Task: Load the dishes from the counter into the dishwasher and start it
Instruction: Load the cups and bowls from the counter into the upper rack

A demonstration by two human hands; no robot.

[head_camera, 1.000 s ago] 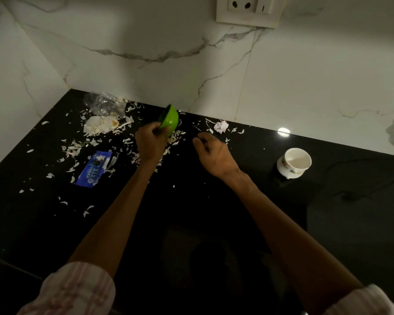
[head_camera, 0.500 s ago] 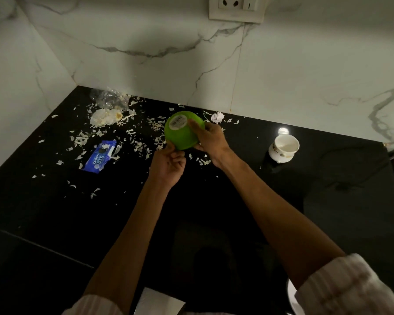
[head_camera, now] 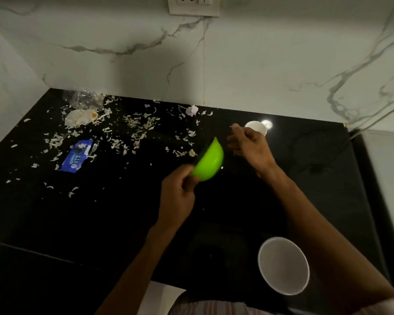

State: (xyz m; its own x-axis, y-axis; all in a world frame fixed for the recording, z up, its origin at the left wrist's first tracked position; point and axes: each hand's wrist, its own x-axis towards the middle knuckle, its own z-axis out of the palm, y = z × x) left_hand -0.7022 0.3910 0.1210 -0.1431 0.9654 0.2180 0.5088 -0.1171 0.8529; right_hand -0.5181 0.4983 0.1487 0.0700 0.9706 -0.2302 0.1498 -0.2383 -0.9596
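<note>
Gripping the green bowl [head_camera: 208, 161] by its rim, the left hand [head_camera: 176, 195] holds it tilted above the black worktop [head_camera: 316, 201]. Right hand [head_camera: 250, 146] hovers loose, grip empty, before a white cup [head_camera: 256, 127]; a white bowl [head_camera: 283, 266] sits nearer.

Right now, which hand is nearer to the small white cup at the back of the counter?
Right. The right hand is just in front of the cup and partly covers it, fingers loose. The left hand is farther, nearer the person, holding the green bowl.
</note>
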